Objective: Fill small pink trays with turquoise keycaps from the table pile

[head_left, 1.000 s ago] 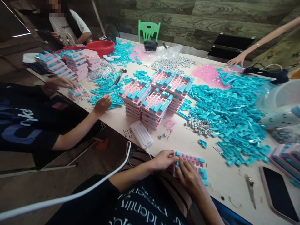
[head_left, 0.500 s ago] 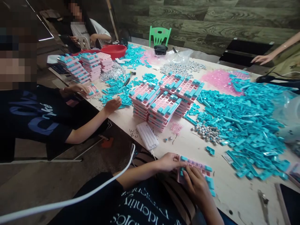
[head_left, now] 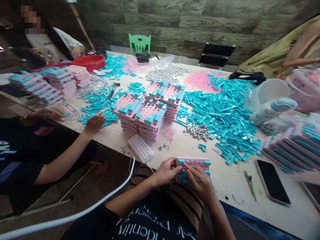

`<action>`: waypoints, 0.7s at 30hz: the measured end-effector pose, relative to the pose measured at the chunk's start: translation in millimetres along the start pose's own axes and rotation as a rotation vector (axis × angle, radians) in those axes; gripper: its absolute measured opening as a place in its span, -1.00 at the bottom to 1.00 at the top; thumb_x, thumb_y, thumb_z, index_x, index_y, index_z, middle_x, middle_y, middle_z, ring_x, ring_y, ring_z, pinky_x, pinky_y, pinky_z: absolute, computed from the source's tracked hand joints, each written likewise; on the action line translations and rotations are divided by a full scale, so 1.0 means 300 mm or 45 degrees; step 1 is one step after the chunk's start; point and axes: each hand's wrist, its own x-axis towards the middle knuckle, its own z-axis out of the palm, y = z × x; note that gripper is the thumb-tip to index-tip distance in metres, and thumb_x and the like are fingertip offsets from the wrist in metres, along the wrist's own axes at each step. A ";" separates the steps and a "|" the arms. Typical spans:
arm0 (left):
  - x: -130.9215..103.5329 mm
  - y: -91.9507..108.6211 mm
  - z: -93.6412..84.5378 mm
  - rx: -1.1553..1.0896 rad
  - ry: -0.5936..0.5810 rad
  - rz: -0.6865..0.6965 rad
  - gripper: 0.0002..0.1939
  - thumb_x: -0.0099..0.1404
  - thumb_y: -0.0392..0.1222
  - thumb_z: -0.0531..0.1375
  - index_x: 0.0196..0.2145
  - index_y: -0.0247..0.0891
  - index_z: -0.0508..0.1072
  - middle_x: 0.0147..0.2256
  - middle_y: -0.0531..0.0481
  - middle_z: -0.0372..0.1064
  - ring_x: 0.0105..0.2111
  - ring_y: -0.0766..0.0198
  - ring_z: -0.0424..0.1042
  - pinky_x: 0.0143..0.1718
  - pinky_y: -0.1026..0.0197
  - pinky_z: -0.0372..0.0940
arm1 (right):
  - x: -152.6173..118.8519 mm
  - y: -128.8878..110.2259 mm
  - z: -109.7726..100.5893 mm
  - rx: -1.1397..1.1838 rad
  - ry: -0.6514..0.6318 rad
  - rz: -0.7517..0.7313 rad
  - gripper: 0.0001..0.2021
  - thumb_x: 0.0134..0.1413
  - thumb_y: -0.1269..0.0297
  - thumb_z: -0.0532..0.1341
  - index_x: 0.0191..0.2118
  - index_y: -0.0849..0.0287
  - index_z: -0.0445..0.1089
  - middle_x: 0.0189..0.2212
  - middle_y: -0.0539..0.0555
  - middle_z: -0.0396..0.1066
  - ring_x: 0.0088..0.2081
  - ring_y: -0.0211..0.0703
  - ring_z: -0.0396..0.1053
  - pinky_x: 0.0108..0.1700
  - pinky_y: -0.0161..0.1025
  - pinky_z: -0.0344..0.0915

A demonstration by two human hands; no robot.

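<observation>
A pink grid panel with teal keycap-like pieces [head_left: 206, 163] is tilted at the table's near edge, in front of my body. My left hand [head_left: 166, 171] grips its left side, thumb lying over the top face. Reaching in from the right, my right hand [head_left: 200, 181] is closed on the panel, its fingertips meeting my left thumb over the teal pieces. Whether a small part is pinched between those fingertips is hidden. Just beyond the panel lies a single teal piece [head_left: 202, 147]. Stacked pink panels [head_left: 150, 113] stand further back, teal pieces along their edges.
Loose teal pieces [head_left: 220, 116] form a large heap at right, near small grey parts [head_left: 197, 131]. A phone [head_left: 272, 181], nail clippers [head_left: 250, 185] and leaning panels [head_left: 292, 148] lie rightward. A white power bank [head_left: 140, 148] and cable sit left. A co-worker's hand [head_left: 95, 123] is at left.
My view has swung right, so the scene sits further left and the right-hand panels and phone show more. Both hands stay on the panel; my right fingertips have shifted slightly over it.
</observation>
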 end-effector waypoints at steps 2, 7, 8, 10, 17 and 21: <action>0.001 0.031 -0.001 0.188 -0.025 0.094 -0.58 0.22 0.00 0.15 -0.06 -0.34 0.32 -0.17 -0.14 0.40 -0.19 0.20 0.39 -0.14 0.16 0.30 | 0.020 -0.016 -0.030 -0.181 0.183 -0.024 -0.62 0.15 0.35 0.13 0.09 0.05 0.31 -0.20 0.13 0.40 -0.15 -0.10 0.36 -0.10 -0.15 0.33; 0.024 0.085 0.003 0.721 -0.047 0.366 -0.69 0.26 -0.08 0.11 -0.09 -0.29 0.30 -0.25 -0.08 0.37 -0.28 0.24 0.37 -0.21 0.20 0.28 | 0.087 -0.044 -0.141 -0.540 0.014 0.014 -0.46 0.05 0.12 0.23 0.16 0.08 0.21 0.01 0.18 0.31 0.07 0.09 0.19 0.09 0.01 0.12; 0.030 0.089 0.006 0.791 -0.063 0.416 -0.71 0.27 -0.10 0.09 -0.10 -0.29 0.29 -0.27 -0.06 0.36 -0.30 0.25 0.36 -0.23 0.21 0.27 | 0.101 -0.045 -0.160 -0.530 -0.090 0.003 -0.43 0.05 0.07 0.22 0.18 0.09 0.18 0.03 0.17 0.30 0.10 0.09 0.16 0.12 0.03 0.08; 0.039 0.092 0.013 0.880 -0.102 0.494 -0.75 0.29 -0.12 0.07 -0.11 -0.28 0.27 -0.31 -0.03 0.34 -0.33 0.28 0.34 -0.27 0.23 0.26 | 0.122 -0.038 -0.190 -0.474 -0.263 -0.011 -0.42 0.05 0.03 0.20 0.18 0.08 0.15 0.03 0.15 0.31 0.10 0.05 0.17 0.18 0.05 0.00; 0.067 0.092 0.031 0.889 -0.205 0.562 -0.78 0.30 -0.11 0.06 -0.17 -0.29 0.27 -0.36 -0.02 0.31 -0.35 0.27 0.35 -0.28 0.24 0.26 | 0.150 0.036 -0.225 -0.146 -0.493 0.093 -0.59 0.06 0.16 0.23 0.05 0.04 0.27 -0.08 0.13 0.36 -0.02 -0.03 0.26 0.00 -0.08 0.22; 0.078 0.082 0.035 0.868 -0.188 0.540 -0.74 0.29 -0.12 0.07 -0.10 -0.28 0.25 -0.31 -0.06 0.34 -0.30 0.25 0.37 -0.24 0.22 0.28 | 0.166 0.048 -0.225 -0.084 -0.503 0.105 -0.65 0.09 0.18 0.21 0.02 0.05 0.30 -0.13 0.12 0.38 -0.08 -0.05 0.30 -0.04 -0.11 0.25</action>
